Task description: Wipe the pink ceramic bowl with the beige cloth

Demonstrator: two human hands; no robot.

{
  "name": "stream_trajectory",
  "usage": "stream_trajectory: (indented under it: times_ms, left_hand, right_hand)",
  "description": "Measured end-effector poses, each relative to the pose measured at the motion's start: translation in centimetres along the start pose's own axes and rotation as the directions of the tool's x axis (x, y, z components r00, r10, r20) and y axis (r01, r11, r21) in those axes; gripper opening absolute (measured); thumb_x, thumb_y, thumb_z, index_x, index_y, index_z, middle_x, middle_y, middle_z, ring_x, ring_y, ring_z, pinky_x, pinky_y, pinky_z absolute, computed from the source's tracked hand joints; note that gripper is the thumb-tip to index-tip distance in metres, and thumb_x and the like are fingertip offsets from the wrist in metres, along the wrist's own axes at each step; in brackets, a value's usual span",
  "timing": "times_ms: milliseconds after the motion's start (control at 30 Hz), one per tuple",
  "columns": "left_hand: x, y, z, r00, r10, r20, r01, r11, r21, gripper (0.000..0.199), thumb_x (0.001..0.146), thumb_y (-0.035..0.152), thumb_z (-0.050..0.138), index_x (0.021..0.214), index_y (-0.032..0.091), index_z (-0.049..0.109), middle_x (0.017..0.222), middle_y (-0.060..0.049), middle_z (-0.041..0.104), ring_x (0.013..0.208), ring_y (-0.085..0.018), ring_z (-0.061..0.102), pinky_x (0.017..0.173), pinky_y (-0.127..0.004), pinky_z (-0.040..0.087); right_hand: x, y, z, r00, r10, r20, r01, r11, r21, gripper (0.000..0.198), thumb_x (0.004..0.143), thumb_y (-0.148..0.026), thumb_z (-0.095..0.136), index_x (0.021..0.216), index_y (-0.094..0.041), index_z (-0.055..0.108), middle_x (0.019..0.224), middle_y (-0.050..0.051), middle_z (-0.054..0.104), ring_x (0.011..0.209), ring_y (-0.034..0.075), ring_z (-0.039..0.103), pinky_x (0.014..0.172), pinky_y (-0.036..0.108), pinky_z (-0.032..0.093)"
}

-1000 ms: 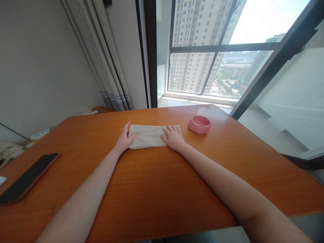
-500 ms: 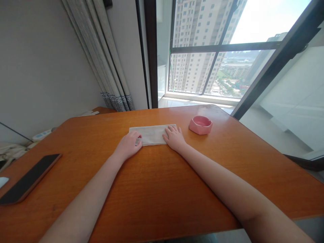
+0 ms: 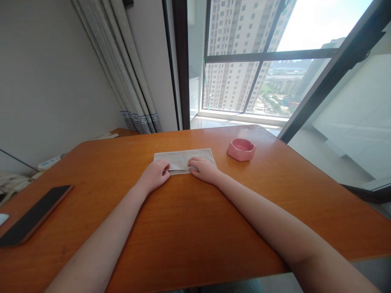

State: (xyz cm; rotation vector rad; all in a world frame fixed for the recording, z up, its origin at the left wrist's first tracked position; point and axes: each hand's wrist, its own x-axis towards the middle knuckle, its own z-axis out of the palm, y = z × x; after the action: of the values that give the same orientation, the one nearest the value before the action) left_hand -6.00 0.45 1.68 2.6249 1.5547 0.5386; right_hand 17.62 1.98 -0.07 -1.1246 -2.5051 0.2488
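A folded off-white cloth (image 3: 180, 158) lies flat as a wide strip near the far side of the wooden table. My left hand (image 3: 154, 174) is at its near left corner, thumb and curled fingers closed on the near edge. Farther right along that same edge, my right hand (image 3: 203, 169) rests with bent fingers and thumb closing on the cloth. Between the two hands the upper layer sits slightly back, so a lower layer shows along the front. The fingertips are partly hidden.
A pink faceted bowl (image 3: 241, 149) stands right of the cloth on the wooden table (image 3: 195, 228). At the left lies a dark flat pad (image 3: 36, 215), with a white object (image 3: 3, 218) partly in view beside it. A window and curtain are beyond the table.
My right hand has slid left from the cloth's right end to its near edge, and its spread fingers have curled in. The near edge's upper layer has lifted slightly. My left hand stays put.
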Motion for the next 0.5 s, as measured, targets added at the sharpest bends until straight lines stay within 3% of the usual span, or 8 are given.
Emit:
stream_trajectory:
  times_ms: [100,233,333,433,500]
  left_hand:
    - [-0.1,0.2,-0.1,0.999,0.003,0.042,-0.001,0.998,-0.055,0.008,0.07,0.017,0.043,0.071,0.022,0.05,0.072,-0.004,0.056,0.068,-0.02,0.05,0.064,-0.031,0.038]
    - [-0.4,0.2,0.0,0.983,0.016,0.183,-0.002,0.997,-0.076,0.007,0.068,0.018,0.045,0.068,0.022,0.051,0.07,-0.003,0.057,0.065,-0.019,0.05,0.059,-0.03,0.037]
    - [-0.3,0.0,0.2,0.989,-0.065,0.134,0.07,0.997,-0.037,0.013,0.077,0.028,0.044,0.076,0.022,0.056,0.073,-0.004,0.059,0.068,-0.02,0.054,0.063,-0.031,0.04]
    - [-0.1,-0.4,0.9,0.999,-0.05,0.013,0.051,0.996,-0.069,0.031,0.085,0.037,0.039,0.101,0.02,0.059,0.101,-0.009,0.063,0.095,-0.023,0.057,0.084,-0.036,0.043]
    - [-0.1,-0.9,1.7,0.998,-0.063,0.004,0.063,0.995,-0.076,0.041,0.086,0.041,0.038,0.119,0.021,0.054,0.126,-0.011,0.055,0.119,-0.026,0.047,0.101,-0.043,0.034]
  right_hand:
    - [0.1,0.4,0.2,0.999,0.041,-0.021,-0.041,0.999,0.008,0.023,0.084,-0.016,0.046,0.098,-0.02,0.064,0.106,0.003,0.064,0.102,0.015,0.055,0.092,0.025,0.038]
    - [0.1,0.5,0.2,0.998,0.049,-0.031,-0.049,0.999,0.003,0.023,0.088,-0.02,0.043,0.097,-0.02,0.064,0.105,0.004,0.064,0.102,0.015,0.055,0.093,0.025,0.038]
    - [0.2,0.2,0.3,0.991,0.107,-0.075,-0.11,0.994,-0.027,0.029,0.093,-0.031,0.038,0.105,-0.022,0.063,0.12,0.005,0.058,0.113,0.016,0.05,0.1,0.03,0.034]
    - [0.2,0.3,0.6,0.95,0.259,-0.172,-0.278,0.956,-0.093,0.042,0.095,-0.041,0.031,0.126,-0.022,0.052,0.142,0.007,0.04,0.13,0.022,0.035,0.107,0.038,0.025]
    - [0.3,0.5,0.9,0.922,0.364,-0.131,-0.381,0.912,-0.15,0.049,0.095,-0.044,0.03,0.135,-0.02,0.044,0.147,0.009,0.033,0.135,0.027,0.028,0.11,0.043,0.02]
